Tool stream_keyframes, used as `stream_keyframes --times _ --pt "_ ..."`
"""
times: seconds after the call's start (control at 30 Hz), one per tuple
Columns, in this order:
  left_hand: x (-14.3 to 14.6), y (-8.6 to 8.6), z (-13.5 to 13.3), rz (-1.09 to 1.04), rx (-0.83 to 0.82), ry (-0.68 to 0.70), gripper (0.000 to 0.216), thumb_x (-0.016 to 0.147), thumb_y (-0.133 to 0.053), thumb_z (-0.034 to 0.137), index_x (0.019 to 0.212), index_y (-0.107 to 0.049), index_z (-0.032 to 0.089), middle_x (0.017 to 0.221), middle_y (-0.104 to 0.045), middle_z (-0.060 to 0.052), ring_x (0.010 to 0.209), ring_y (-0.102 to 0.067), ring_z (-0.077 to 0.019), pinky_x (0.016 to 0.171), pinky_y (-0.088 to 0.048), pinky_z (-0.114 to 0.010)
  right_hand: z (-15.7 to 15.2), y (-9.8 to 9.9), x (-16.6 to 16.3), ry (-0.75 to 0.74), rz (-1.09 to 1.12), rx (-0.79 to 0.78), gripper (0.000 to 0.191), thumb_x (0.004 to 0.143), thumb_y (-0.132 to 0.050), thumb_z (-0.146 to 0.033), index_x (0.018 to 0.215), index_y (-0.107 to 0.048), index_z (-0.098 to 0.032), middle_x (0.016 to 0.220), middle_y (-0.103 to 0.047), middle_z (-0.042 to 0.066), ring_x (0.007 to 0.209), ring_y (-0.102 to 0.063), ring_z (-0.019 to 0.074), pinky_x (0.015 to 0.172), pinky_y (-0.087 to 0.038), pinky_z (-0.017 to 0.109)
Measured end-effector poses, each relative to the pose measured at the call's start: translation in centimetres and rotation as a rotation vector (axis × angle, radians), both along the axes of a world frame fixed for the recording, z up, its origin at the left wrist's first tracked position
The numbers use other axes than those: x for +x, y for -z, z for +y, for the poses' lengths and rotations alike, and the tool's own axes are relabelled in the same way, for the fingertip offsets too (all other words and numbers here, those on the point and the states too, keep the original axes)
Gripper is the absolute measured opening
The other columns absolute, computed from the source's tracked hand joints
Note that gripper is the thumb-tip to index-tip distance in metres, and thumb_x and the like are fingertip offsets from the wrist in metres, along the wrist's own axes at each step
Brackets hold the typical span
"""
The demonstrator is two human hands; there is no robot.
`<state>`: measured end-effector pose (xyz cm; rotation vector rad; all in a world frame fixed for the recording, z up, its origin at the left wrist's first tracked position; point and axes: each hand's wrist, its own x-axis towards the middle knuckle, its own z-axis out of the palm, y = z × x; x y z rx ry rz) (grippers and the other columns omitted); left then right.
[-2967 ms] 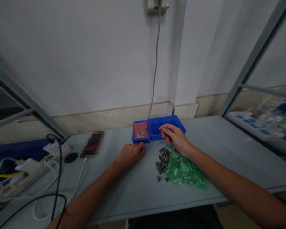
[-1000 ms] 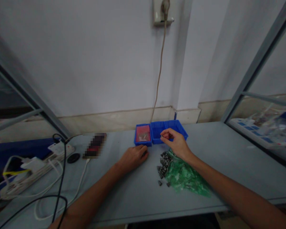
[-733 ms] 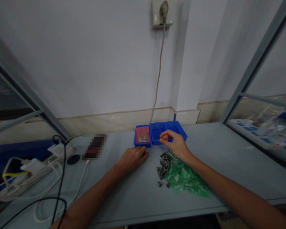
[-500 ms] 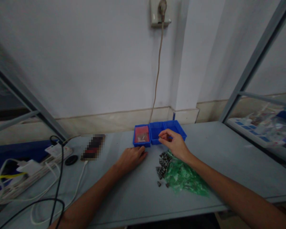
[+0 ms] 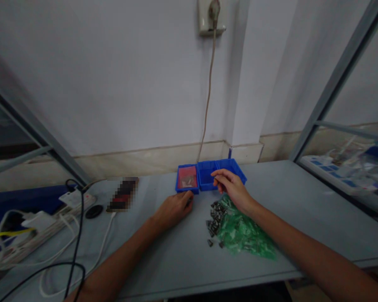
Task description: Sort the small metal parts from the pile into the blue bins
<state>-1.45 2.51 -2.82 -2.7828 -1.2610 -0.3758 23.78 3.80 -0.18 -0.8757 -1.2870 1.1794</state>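
I judge the small metal part (image 5: 214,178) light, rigid, slippery; right hand (image 5: 234,188) fingers pinch it; left hand (image 5: 174,208) curled, empty, on counter (image 5: 176,251).

Right hand (image 5: 233,188) raised just above the near edge of the middle blue bin (image 5: 207,178), fingertips pinched together on something too small to make out. Left hand (image 5: 173,207) resting palm down on the grey table (image 5: 302,209), just near of the left blue bin (image 5: 187,179) with its red lining. Third blue bin (image 5: 234,167) partly hidden behind the right hand. Pile of small dark parts (image 5: 216,212) beside a green plastic bag (image 5: 245,237), near of the right wrist. Far left: power strip (image 5: 50,224), black cable (image 5: 77,235), white cable (image 5: 105,237). Wall socket (image 5: 211,16) above, cord (image 5: 208,92) hanging down toward the bins.
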Motion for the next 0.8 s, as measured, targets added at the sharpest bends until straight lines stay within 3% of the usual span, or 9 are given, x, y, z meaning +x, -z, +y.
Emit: stream_keyframes --times 0.27,0.57,0.7,0.8 --pt "0.07 -0.14 -0.07 -0.013 -0.033 0.026 0.013 0.098 -0.044 0.019 0.105 -0.054 0.021 0.1 -0.07 -0.005 0.085 -0.067 -0.0189 0.077 -0.051 -0.028 0.37 0.45 0.15 0.004 0.14 -0.101 0.02 0.082 -0.07 -0.038 0.09 -0.069 -0.019 0.069 -0.061 0.0 0.052 -0.047 0.0112 0.047 -0.034 0.025" --pt "0.19 -0.34 -0.19 0.014 -0.041 0.011 0.015 0.098 -0.044 0.018 0.109 -0.054 0.021 0.102 -0.071 -0.006 0.088 -0.068 -0.0199 0.077 -0.052 -0.029 0.35 0.48 0.26 -0.076 0.224 -0.199 0.028 0.078 -0.076 -0.042 0.09 -0.067 -0.019 0.058 -0.042 -0.006 0.047 -0.031 0.0089 0.044 -0.024 0.025" --pt "0.26 -0.25 -0.17 0.002 -0.041 0.027 0.017 0.101 -0.044 0.021 0.114 -0.054 0.02 0.11 -0.071 -0.007 0.096 -0.068 -0.0209 0.083 -0.053 -0.031 0.22 0.35 0.21 -0.034 0.169 -0.153 0.028 0.081 -0.073 -0.042 0.096 -0.068 -0.019 0.066 -0.055 -0.003 0.048 -0.037 0.009 0.044 -0.026 0.024" --pt "0.4 -0.36 -0.22 0.025 -0.044 0.005 0.015 0.103 -0.043 0.025 0.11 -0.055 0.02 0.107 -0.071 -0.007 0.092 -0.069 -0.0207 0.079 -0.054 -0.03 0.1 0.23 0.18 -0.009 0.038 -0.056 0.03 0.084 -0.071 -0.042 0.103 -0.069 -0.02 0.081 -0.065 0.002 0.056 -0.048 0.0118 0.049 -0.033 0.025"
